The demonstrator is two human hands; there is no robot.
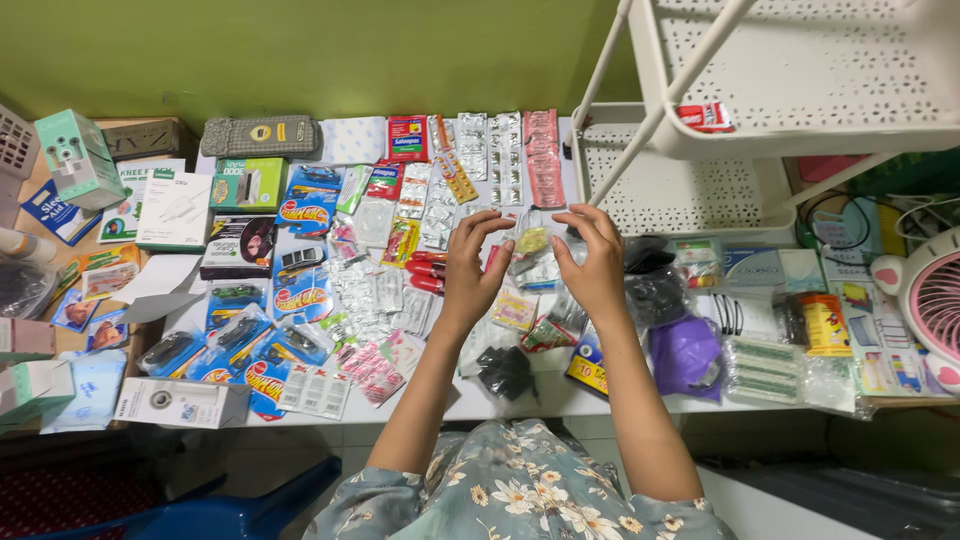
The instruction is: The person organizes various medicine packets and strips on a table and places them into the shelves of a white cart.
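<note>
**A:** While the white table [520,395] under you is this crowded, mind how wide you move. The white perforated plastic rack [700,185] stands just right of your arms, and the pink round fan [935,300] sits further right, near the edge.

**B:** And closer in?

**A:** The purple crumpled plastic bag [685,350] lies just beside your right forearm, and the blue carded toy cars [285,290] spread out to your left. Silver foil blister strips [470,150] lie in rows beyond your fingers. Keep your wrists raised, I'd say, so nothing gets swept aside.

**B:** What are the hands doing?

**A:** Your left hand [470,265] and right hand [595,265] are lifted above the middle of the table, fingers pinched on the two sides of a small clear plastic packet with a yellow-green item inside [532,245]. It hangs between them, off the table.

**B:** How should you hold it?

**A:** Lightly, by its edges. The film looks thin and slippery, so a firm, even pinch from both sides seems best; whether it is sealed, I cannot tell.
</note>
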